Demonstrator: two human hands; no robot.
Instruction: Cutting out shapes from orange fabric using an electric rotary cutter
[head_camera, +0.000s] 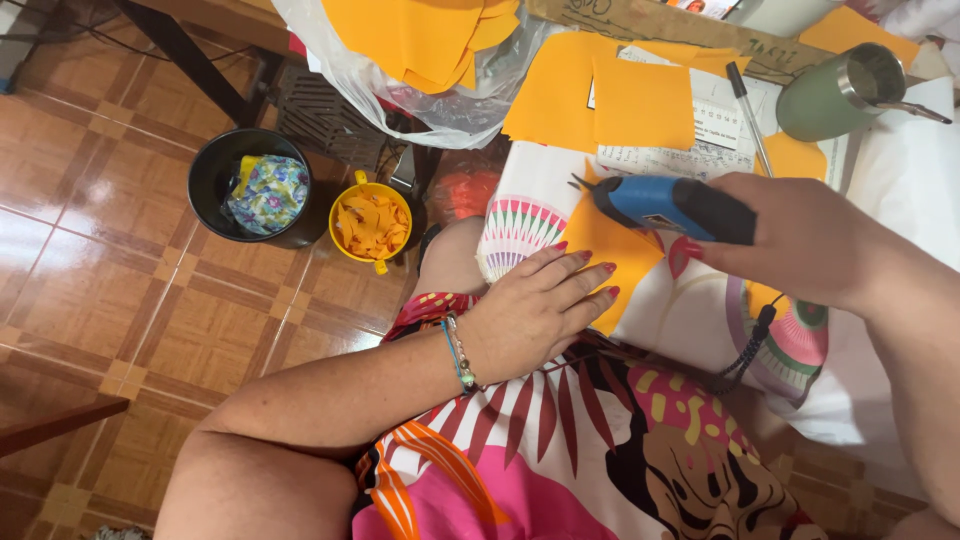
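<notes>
On the lap, over a patterned white cloth (700, 310), lies an orange foam sheet (615, 265). Left hand (535, 305) rests flat on its lower left part, fingers spread and released, red-painted nails pointing toward the sheet's middle, nothing gripped. Beaded bracelet (460, 352) sits on that wrist. Right hand (800, 240) is clenched around the dark handle of a blue glue gun (665, 205), holding it roughly level with the nozzle aimed left, tip just above or at the sheet's upper left edge; contact cannot be told. Black coiled cord (745, 350) hangs from the gun's handle end down across the cloth.

Further up, more orange foam pieces (600, 100) lie stacked over a printed paper (715, 130), with a pen (748, 115) lying on that paper. Green metal tumbler (830, 95) stands just right of the pen, something thin sticking out of its mouth. Clear plastic bag (440, 75) at top centre holds more orange sheets.

Down on the tiled wooden-look floor (110, 250), left of the person's knee, stands a black bucket (215, 180) with floral fabric inside, and touching or just beside it a small yellow bucket (370, 225) full of orange scraps. Person wears a pink, orange and black leaf-print garment (560, 450).
</notes>
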